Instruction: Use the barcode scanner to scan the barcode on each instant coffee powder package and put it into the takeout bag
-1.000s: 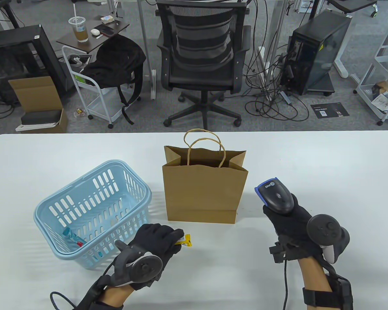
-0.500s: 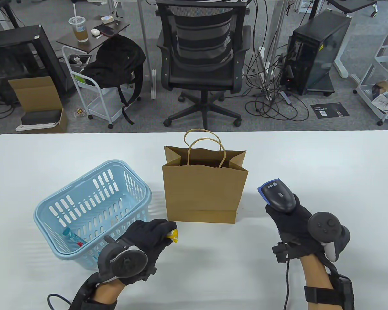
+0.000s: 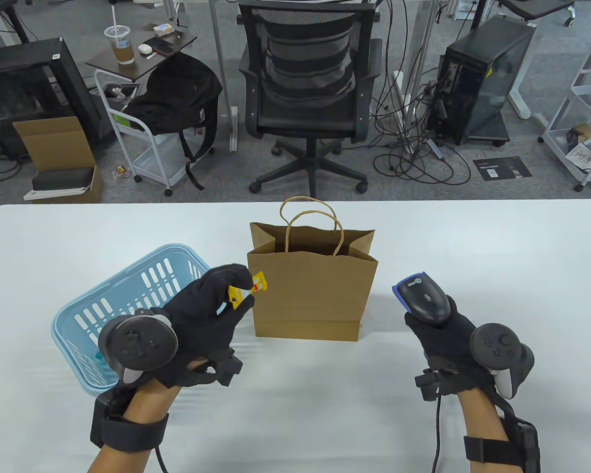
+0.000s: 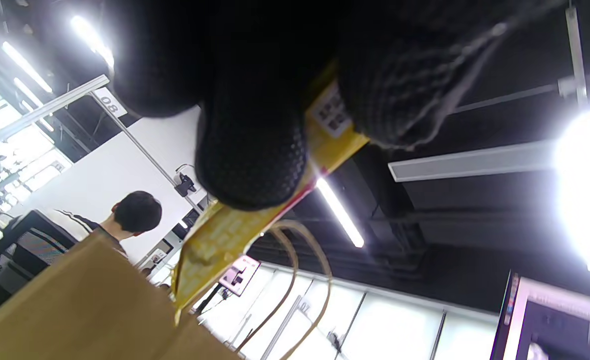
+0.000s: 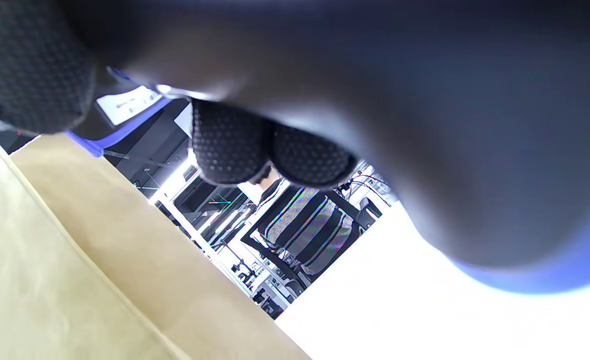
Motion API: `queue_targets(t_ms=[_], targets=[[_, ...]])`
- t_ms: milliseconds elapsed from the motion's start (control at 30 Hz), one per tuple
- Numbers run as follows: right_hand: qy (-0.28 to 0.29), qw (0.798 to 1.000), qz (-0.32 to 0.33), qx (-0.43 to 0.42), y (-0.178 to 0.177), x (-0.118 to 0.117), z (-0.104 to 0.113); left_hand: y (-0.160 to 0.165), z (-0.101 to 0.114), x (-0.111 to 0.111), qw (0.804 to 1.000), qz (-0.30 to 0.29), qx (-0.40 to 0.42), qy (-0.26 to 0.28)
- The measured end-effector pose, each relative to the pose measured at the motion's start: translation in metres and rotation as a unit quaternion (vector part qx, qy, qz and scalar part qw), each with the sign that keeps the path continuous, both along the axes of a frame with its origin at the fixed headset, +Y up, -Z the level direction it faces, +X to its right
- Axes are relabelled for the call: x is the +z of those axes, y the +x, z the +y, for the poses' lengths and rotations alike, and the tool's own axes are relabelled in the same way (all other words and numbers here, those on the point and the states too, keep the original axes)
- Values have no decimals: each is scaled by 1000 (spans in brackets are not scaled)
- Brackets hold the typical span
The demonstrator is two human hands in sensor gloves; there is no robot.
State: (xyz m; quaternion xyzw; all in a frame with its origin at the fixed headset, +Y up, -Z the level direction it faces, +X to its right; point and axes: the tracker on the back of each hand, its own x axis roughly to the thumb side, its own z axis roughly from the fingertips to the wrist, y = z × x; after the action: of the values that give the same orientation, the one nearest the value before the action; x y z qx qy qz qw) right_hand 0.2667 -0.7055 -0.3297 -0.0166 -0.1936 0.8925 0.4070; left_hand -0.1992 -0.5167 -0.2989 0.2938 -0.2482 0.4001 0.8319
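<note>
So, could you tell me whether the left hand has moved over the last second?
Yes. The left hand has risen with the yellow coffee package, from the table by the basket's near corner up toward the takeout bag.

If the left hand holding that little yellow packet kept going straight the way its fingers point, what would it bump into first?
Most likely the brown paper bag. The left hand pinches the yellow packet with fingers aimed up and right toward the bag's near front face. Depth is unclear, so it could instead pass over the rim.
</note>
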Motion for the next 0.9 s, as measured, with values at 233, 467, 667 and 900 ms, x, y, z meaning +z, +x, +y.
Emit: queue_targets(t_ms=[233,467,667,900], targets=[[3,1000,1,-4,1,0,0,4,11,-34,999,-3,26,-31],[5,1000,2,-8,2,0,1,7,-3,-59,997,2,43,-69],[5,1000,5,-8,2,0,2,11,-12,-69,996,-14,35,-80],[5,1000,5,-3,1,0,2,16,-16,-76,996,-15,30,-85]])
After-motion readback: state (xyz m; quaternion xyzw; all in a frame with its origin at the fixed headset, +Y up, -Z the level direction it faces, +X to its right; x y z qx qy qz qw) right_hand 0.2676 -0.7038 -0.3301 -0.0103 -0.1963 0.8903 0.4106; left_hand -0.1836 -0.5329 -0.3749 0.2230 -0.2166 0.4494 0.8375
